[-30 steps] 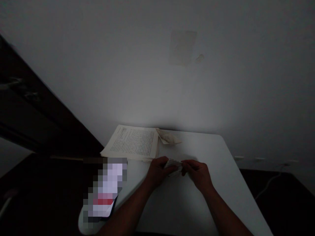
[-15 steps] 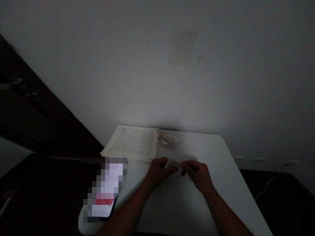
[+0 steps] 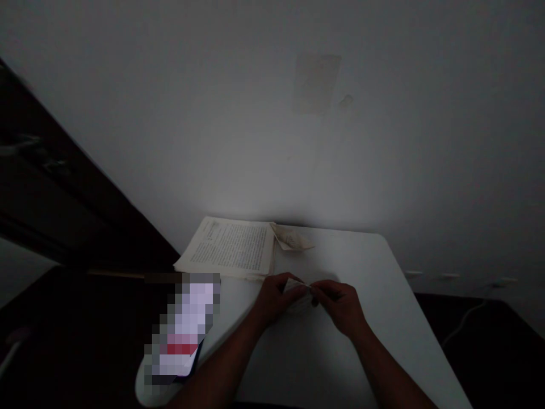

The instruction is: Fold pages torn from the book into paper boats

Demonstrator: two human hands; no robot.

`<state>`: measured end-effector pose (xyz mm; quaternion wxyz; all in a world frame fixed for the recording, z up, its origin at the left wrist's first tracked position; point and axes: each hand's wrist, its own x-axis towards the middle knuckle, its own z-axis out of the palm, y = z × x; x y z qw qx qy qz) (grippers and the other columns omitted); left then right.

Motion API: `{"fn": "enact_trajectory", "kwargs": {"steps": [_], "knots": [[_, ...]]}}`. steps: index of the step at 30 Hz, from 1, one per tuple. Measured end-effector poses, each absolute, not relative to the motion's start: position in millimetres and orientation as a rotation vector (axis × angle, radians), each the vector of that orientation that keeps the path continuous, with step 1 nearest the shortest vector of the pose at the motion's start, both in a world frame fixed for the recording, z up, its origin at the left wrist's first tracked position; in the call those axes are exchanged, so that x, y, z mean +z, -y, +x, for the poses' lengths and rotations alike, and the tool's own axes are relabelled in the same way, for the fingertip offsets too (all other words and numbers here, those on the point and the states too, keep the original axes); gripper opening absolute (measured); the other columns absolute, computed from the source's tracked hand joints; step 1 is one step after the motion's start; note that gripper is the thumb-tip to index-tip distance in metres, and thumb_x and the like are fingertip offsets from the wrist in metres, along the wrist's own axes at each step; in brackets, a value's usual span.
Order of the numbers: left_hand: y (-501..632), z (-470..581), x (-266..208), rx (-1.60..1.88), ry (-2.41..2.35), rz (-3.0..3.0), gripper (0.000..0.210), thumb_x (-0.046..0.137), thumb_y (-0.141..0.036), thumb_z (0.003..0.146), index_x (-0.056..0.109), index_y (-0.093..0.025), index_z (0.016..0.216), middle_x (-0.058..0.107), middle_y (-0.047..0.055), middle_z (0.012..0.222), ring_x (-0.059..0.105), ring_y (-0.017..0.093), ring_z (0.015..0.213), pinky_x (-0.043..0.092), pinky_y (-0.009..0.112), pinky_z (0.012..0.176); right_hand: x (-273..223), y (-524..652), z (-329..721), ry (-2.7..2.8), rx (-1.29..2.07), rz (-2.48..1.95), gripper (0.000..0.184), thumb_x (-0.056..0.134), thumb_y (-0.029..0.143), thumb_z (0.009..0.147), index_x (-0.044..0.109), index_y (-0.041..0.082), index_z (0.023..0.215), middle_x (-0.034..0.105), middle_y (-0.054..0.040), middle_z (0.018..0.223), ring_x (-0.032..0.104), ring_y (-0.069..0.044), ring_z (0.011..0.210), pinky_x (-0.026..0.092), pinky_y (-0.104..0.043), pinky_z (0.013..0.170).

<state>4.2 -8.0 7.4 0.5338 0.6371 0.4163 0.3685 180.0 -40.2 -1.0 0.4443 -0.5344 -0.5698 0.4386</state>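
Between my hands, just above the white table (image 3: 395, 318), is a small folded piece of printed paper (image 3: 293, 286). My left hand (image 3: 275, 298) is closed on its left side, the thumb lying across it. The fingertips of my right hand (image 3: 338, 301) pinch the paper's right edge. Beyond my left hand lies a stack of printed pages (image 3: 234, 247), text side up. A second folded paper (image 3: 293, 238) rests by the right edge of that stack, near the wall.
A phone (image 3: 187, 324) with a blurred-out lit screen lies at the table's left edge. The table's far edge is by a pale wall (image 3: 238, 142). A dark door (image 3: 63, 187) is at the left. A cable (image 3: 464, 324) hangs on the right, below wall sockets (image 3: 449, 277).
The folded paper has tilted between my fingers and shows less of its printed face. My right fingertips have shifted slightly left along its edge. The other things have stayed put.
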Motion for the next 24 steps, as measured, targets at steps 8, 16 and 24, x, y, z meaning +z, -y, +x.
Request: {"fn": "enact_trajectory", "kwargs": {"steps": [8, 16, 24], "knots": [[8.7, 3.9, 10.0, 0.906, -1.031, 1.636, 0.017, 0.066, -0.033, 0.073, 0.07, -0.017, 0.074, 0.068, 0.002, 0.07, 0.059, 0.015, 0.066, 0.043, 0.023, 0.063, 5.1, 41.6, 177.0, 1.558, 1.031, -1.311, 0.018, 0.059, 0.032, 0.079, 0.072, 0.019, 0.078, 0.064, -0.0006, 0.06, 0.059, -0.013, 0.056, 0.047, -0.022, 0.055], [10.9, 3.7, 12.0, 0.93, -1.044, 1.658, 0.014, 0.067, -0.031, 0.072, 0.07, -0.016, 0.072, 0.067, 0.001, 0.068, 0.057, 0.013, 0.063, 0.04, 0.022, 0.061, 6.6, 42.2, 176.2, 1.599, 0.974, -1.292, 0.016, 0.06, 0.031, 0.079, 0.072, 0.02, 0.079, 0.066, -0.0005, 0.063, 0.06, -0.013, 0.058, 0.047, -0.022, 0.057], [8.4, 3.8, 8.2, 0.94, -1.146, 1.633, 0.019, 0.065, -0.034, 0.072, 0.07, -0.015, 0.071, 0.047, -0.006, 0.047, 0.031, 0.007, 0.045, 0.026, 0.02, 0.047, 6.1, 43.1, 178.4, 1.557, 0.978, -1.287, 0.018, 0.059, 0.032, 0.08, 0.071, 0.019, 0.076, 0.065, -0.0004, 0.062, 0.059, -0.013, 0.058, 0.046, -0.021, 0.055]]}}
